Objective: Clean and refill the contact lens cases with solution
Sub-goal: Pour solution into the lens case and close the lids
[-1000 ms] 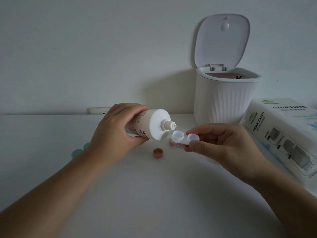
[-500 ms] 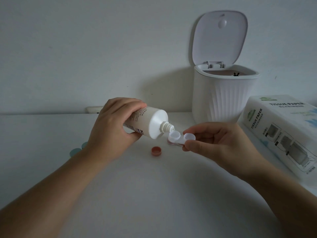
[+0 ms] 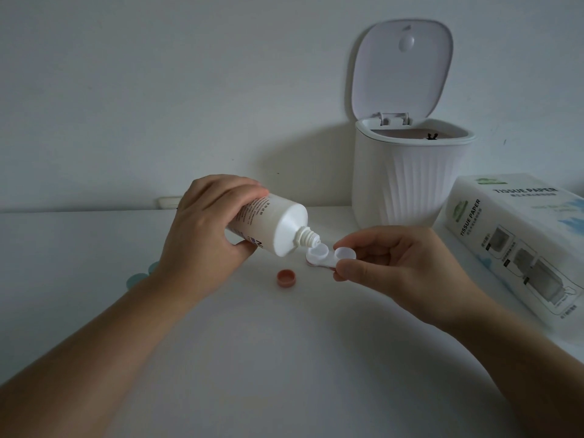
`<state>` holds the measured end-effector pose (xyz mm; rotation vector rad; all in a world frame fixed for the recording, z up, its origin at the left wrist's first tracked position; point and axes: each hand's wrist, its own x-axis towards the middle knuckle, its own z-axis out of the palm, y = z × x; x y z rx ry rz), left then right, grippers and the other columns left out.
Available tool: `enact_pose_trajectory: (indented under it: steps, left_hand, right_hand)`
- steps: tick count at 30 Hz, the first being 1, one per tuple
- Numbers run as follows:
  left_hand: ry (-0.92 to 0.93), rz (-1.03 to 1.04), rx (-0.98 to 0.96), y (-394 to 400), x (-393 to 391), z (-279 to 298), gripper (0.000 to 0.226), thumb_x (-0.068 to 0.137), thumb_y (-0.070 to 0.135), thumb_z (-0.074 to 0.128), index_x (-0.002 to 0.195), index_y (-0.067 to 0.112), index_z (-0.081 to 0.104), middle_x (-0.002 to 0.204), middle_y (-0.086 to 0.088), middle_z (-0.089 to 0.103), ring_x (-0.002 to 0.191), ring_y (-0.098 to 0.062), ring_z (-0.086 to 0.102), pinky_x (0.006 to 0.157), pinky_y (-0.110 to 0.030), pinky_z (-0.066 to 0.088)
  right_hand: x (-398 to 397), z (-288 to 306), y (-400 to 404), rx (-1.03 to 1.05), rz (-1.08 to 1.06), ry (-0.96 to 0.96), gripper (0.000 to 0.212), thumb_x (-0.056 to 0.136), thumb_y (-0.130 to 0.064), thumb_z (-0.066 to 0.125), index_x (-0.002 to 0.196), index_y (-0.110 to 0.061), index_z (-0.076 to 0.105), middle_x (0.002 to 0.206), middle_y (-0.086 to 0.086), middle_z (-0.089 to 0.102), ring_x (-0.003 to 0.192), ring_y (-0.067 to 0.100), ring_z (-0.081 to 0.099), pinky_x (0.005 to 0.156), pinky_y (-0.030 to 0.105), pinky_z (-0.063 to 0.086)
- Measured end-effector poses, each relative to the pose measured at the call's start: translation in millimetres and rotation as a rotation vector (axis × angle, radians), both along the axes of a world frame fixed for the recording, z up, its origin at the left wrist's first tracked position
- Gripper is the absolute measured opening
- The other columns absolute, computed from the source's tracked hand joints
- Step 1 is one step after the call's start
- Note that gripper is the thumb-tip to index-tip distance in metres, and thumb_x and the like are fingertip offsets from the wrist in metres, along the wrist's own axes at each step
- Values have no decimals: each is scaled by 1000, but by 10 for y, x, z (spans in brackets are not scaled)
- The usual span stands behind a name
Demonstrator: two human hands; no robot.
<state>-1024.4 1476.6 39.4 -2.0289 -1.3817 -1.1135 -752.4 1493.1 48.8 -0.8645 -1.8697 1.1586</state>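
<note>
Right now the left hand [image 3: 202,229] has its grip clenched round the white solution bottle [image 3: 271,227], fingers over the top and thumb underneath, with the bottle tipped so its threaded nozzle [image 3: 308,238] points down and to the right. The nozzle tip sits at the rim of the nearer well of the contact lens case [image 3: 328,255], touching it or as near as makes no difference (I cannot tell which). The right hand [image 3: 401,263] pinches that case by its other end, thumb below and fingers curled over the second well, holding it roughly level just above the bench [image 3: 284,358].

Taking the case as the landmark: a small reddish cap [image 3: 286,277] lies open side up on the bench just to its lower left, and something pinkish shows right beneath the case, too hidden to name. Well to the left of the case, behind the left wrist, two teal caps [image 3: 139,276] peek out. Behind the case and to its right stands a ribbed white bin [image 3: 407,184] with its lid [image 3: 401,64] swung up against the wall. Further right of the case lies a pack of tissue paper [image 3: 518,235], printed side up.
</note>
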Motion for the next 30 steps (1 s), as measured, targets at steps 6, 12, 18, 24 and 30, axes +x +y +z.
enact_pose_trajectory:
  steps: [6,12,18,24,30]
  left_hand:
    - [40,-2,40,15,-12,6,61,61,-2,87,118,8,68,123,-5,67,115,-32,55,99,-39,46]
    - [58,5,61,21,-16,6,58,63,-1,87,117,7,69,123,-7,67,116,-34,54,100,-40,45]
    - [64,9,81,21,-2,10,56,63,-2,89,115,5,70,122,-7,68,116,-36,55,100,-45,46]
    - [67,5,95,22,1,13,53,64,-3,88,114,5,71,121,-8,68,116,-36,56,100,-47,46]
    - [60,7,91,13,1,18,55,63,-3,89,114,6,71,122,-7,68,117,-35,55,100,-48,46]
  right_hand:
    - [-3,6,-4,0,12,2,12,79,-18,81,91,-19,80,80,0,79,79,15,77,73,16,57]
    - [1,11,-9,0,13,-23,12,80,-17,81,92,-20,80,81,-2,79,80,13,77,75,17,57]
    - [-1,3,-5,1,13,-14,12,80,-17,81,92,-20,80,81,0,79,80,16,77,78,21,59]
    - [-3,-9,-2,-7,12,-10,13,79,-19,82,91,-22,80,82,0,79,81,18,77,84,29,60]
    - [-7,-9,-5,-9,15,-8,12,80,-18,82,91,-22,80,82,1,79,82,19,77,84,32,59]
